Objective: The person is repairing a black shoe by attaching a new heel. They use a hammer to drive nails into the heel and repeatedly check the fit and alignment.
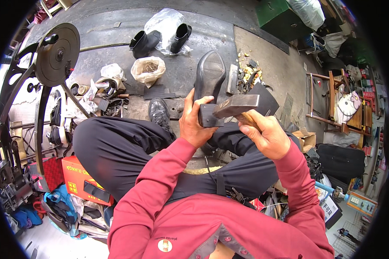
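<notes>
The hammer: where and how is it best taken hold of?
Probably by the wooden handle, from the picture's lower right, where the right hand grips it: the handle slants that way from the metal head, whose left end points toward the heel.

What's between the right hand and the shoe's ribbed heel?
The hammer, in the head view: wooden handle in the right hand, metal end overlapping the heel.

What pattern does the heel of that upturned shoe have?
The heel has parallel ridges, dark grey; it shows in the head view.
</notes>
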`<state>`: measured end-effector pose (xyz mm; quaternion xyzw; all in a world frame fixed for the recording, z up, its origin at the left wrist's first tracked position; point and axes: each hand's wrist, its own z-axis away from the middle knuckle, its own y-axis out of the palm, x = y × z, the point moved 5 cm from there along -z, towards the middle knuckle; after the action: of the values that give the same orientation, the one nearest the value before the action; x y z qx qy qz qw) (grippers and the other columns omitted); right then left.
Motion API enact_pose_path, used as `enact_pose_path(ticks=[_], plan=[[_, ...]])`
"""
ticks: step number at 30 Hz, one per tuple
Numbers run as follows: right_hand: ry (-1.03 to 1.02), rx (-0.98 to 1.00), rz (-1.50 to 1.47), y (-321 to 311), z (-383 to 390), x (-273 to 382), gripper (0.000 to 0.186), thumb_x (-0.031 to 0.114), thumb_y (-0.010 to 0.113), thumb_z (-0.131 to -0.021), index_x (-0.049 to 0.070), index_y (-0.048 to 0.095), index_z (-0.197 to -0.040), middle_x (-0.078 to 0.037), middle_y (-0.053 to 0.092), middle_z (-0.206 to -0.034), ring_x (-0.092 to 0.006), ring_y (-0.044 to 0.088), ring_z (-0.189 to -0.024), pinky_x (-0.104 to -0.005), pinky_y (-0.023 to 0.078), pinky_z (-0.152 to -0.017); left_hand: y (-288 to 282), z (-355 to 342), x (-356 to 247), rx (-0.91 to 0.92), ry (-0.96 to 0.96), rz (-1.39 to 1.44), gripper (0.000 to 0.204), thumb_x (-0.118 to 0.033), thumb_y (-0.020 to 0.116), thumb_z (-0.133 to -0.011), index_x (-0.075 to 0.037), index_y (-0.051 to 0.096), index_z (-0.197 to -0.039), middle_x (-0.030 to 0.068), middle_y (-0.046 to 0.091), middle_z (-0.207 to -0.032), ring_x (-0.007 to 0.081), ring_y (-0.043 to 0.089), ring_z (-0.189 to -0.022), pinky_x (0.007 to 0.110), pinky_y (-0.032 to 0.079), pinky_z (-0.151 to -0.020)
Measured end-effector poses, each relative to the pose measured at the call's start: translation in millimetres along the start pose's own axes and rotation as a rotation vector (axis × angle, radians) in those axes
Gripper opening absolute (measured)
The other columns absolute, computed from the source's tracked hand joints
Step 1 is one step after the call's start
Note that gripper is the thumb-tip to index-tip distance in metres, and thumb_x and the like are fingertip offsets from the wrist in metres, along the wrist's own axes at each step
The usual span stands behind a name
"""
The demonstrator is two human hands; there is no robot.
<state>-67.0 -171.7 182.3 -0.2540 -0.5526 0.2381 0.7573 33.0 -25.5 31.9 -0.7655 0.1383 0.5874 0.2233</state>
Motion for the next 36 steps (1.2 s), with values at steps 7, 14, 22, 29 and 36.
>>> enact_pose_path(ticks=[7, 14, 22, 29, 36], plan=[[-0.151, 0.112, 0.182, -11, -16, -4, 0.027, 0.014, 0.073, -0.097, 0.004, 0.066, -0.121, -0.022, 0.070, -0.092, -0.0454, 0.070, -0.084, -0.0472, 0.055, -0.072, 1, 0, 2, 0.005, -0.014, 0.037, 0.089, -0.001, 0.093, -0.055, -0.027, 0.064, -0.135, 0.0232, 0.045, -0.161, 0.0466, 0.062, -0.133, 0.048, 0.059, -0.101], [-0.283, 0.292, 0.420, -29, -60, 0, 0.020, 0.018, 0.079, -0.086, 0.007, 0.069, -0.100, -0.014, 0.070, -0.082, -0.0389, 0.071, -0.078, -0.0475, 0.056, -0.072, -1, -1, 0, -0.005, 0.002, 0.022, 0.080, -0.007, 0.093, -0.062, -0.027, 0.065, -0.134, 0.0247, 0.045, -0.159, 0.0481, 0.063, -0.131, 0.049, 0.060, -0.098], [-0.338, 0.458, 0.529, -26, -111, 0, 0.016, 0.018, 0.080, -0.073, 0.009, 0.067, -0.073, -0.015, 0.066, -0.066, -0.0402, 0.068, -0.064, -0.0491, 0.054, -0.062, -2, -4, -2, 0.019, -0.039, 0.012, 0.072, -0.016, 0.096, -0.067, -0.029, 0.065, -0.131, 0.0261, 0.046, -0.158, 0.0497, 0.064, -0.128, 0.051, 0.060, -0.098], [-0.481, 0.505, 0.548, -21, -121, -2, 0.018, 0.014, 0.081, -0.068, 0.010, 0.064, -0.073, -0.009, 0.065, -0.067, -0.0355, 0.067, -0.063, -0.0458, 0.052, -0.058, -5, -6, -4, 0.046, -0.040, 0.006, 0.071, -0.014, 0.096, -0.068, -0.027, 0.066, -0.131, 0.0256, 0.045, -0.160, 0.0498, 0.070, -0.120, 0.049, 0.062, -0.092], [-0.470, 0.496, 0.596, -21, -125, 5, 0.020, 0.015, 0.082, -0.067, 0.010, 0.064, -0.070, -0.009, 0.063, -0.064, -0.0354, 0.066, -0.060, -0.0451, 0.051, -0.056, -1, -7, -2, 0.078, -0.070, 0.040, 0.072, -0.021, 0.096, -0.066, -0.031, 0.065, -0.131, 0.0258, 0.045, -0.159, 0.0494, 0.068, -0.118, 0.052, 0.059, -0.095]])
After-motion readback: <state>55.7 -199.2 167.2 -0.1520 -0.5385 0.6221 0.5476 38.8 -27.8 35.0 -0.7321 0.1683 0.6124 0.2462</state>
